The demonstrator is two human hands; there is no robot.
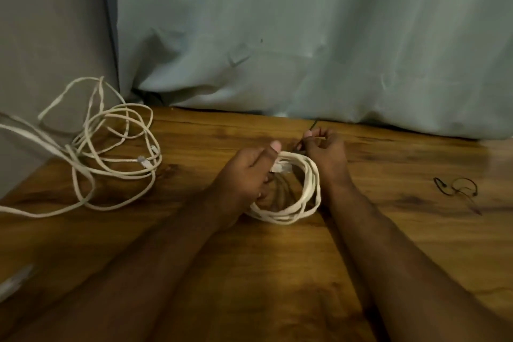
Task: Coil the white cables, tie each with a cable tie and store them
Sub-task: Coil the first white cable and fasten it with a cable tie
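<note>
White coiled cable (pixel 294 203), lying flat, is gripped by left hand (pixel 244 175); black cable tie (pixel 313 125), angled up-right, is pinched by right hand (pixel 324 153).

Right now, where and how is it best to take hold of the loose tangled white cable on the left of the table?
Probably at the connector end lying on top of the tangled cable. Pinch it from above with fingers and draw it out: the loops cross one another, so gripping the middle would likely tighten the tangle. Both hands are busy: left hand grips the coiled cable, right hand pinches the black cable tie.
</note>
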